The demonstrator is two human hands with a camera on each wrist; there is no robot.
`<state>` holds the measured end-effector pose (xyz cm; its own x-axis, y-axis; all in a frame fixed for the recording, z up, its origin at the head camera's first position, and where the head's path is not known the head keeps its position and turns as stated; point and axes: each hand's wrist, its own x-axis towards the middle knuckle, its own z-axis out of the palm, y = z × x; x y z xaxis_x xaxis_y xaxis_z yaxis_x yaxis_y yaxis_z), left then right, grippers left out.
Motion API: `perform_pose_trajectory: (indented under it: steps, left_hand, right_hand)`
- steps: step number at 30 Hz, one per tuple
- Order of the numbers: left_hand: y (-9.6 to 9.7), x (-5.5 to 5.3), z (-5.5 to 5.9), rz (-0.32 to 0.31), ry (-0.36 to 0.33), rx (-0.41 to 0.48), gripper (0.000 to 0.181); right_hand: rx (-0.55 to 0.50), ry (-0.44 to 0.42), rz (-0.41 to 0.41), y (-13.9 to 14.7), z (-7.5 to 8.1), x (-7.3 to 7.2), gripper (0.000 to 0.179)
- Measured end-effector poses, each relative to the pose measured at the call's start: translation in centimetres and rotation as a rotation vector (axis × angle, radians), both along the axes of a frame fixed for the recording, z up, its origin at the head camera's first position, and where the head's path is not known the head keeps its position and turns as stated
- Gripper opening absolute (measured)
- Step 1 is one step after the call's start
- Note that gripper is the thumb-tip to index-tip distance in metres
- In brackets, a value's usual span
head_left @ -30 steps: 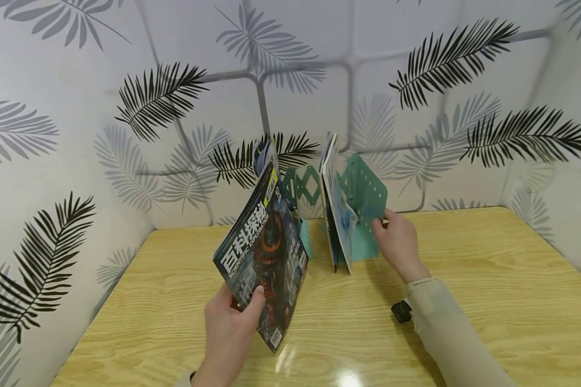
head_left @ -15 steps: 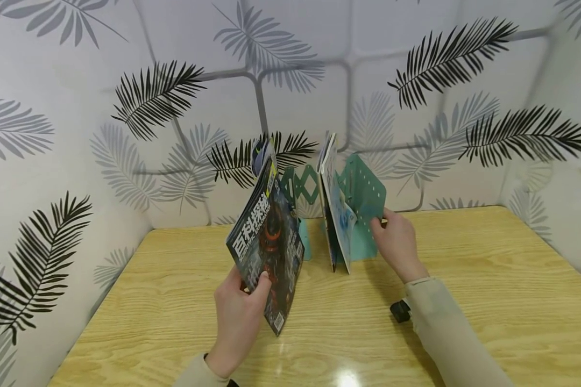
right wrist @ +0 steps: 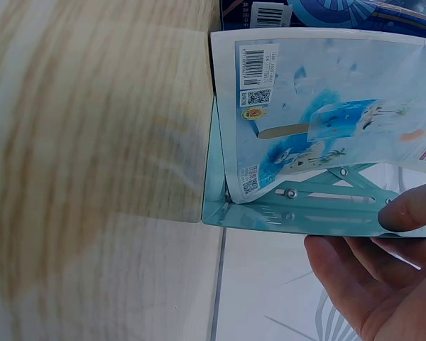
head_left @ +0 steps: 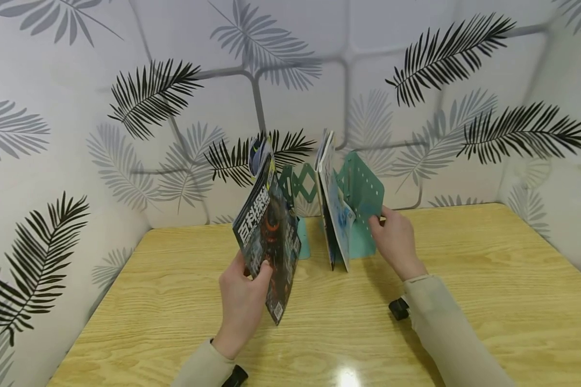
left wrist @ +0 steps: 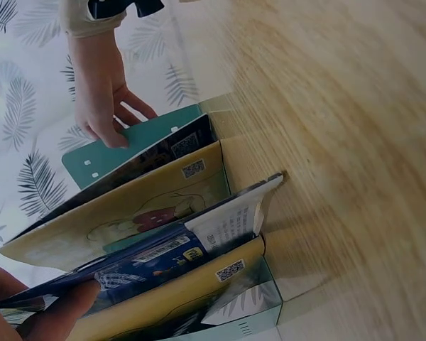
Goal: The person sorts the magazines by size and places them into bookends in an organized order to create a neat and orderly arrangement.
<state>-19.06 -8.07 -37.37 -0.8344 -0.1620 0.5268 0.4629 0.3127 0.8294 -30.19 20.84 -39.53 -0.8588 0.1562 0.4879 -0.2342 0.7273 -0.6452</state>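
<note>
My left hand (head_left: pixel 244 306) pinches a dark magazine (head_left: pixel 273 231) near its lower front edge, thumb on the cover; large white Chinese characters show on it. The magazine stands tilted at the left part of a green metal expandable book stand (head_left: pixel 368 188). In the left wrist view its blue back (left wrist: pixel 163 256) lies between books with yellowish covers (left wrist: pixel 184 174). My right hand (head_left: pixel 397 242) grips the front edge of the stand's right end plate, thumb inside and fingers outside. Just left of that plate thin books (head_left: pixel 336 220) stand upright, the outermost with a pale blue cover (right wrist: pixel 319 106).
The stand sits at the back of a light wooden table (head_left: pixel 174 301), close to a leaf-patterned wall (head_left: pixel 295 97). More book edges (head_left: pixel 257 153) show behind the magazine. A black strap piece (head_left: pixel 399 309) is on the right wrist.
My left hand has moved the magazine forward and a little right, farther into the left part of the stand. My right hand keeps its grip on the end plate.
</note>
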Motion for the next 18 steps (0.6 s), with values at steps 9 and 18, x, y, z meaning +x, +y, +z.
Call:
perform_pose_trajectory:
  steps: [9,18]
  left_hand:
    - [0.8,-1.1,0.0,-0.013,0.008,-0.004,0.035]
    - [1.3,-2.1,0.0,0.017,0.032,-0.023,0.035]
  right_hand:
    - [0.001,0.008,-0.004,0.0,0.0,0.1,0.023]
    - [0.003,0.015,-0.004,0.1,-0.1,-0.1,0.022]
